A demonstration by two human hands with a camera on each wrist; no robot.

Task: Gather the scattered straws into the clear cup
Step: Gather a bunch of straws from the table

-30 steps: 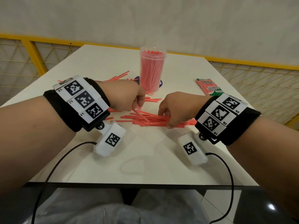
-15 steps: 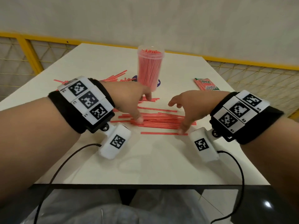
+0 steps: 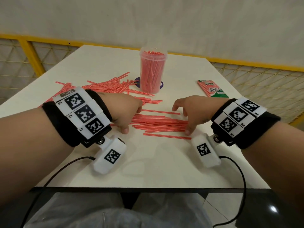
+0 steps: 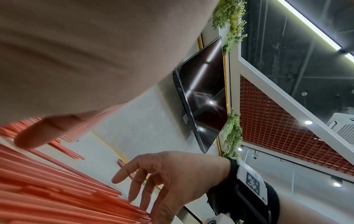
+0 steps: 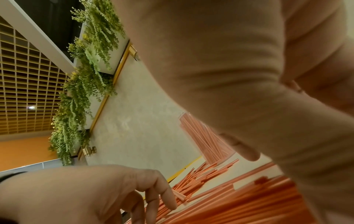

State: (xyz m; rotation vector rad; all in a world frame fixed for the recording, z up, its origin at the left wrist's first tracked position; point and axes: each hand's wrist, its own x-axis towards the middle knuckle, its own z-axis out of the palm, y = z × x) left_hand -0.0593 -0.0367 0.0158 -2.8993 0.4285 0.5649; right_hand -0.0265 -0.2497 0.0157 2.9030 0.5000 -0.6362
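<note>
1. My left hand [image 3: 126, 112] and right hand [image 3: 190, 111] are resting apart on the table [image 3: 156, 162], at the two ends of a row of straws [image 3: 161, 123].
2. The fingers of both hands are spreading loosely and touching the straw ends, gripping nothing.
3. More straws are lying scattered [image 3: 107, 87] behind my left wrist.
4. The cup [image 3: 153, 71], full of straws, is standing upright further back, and a packet [image 3: 212, 88] is lying to its right.
</note>
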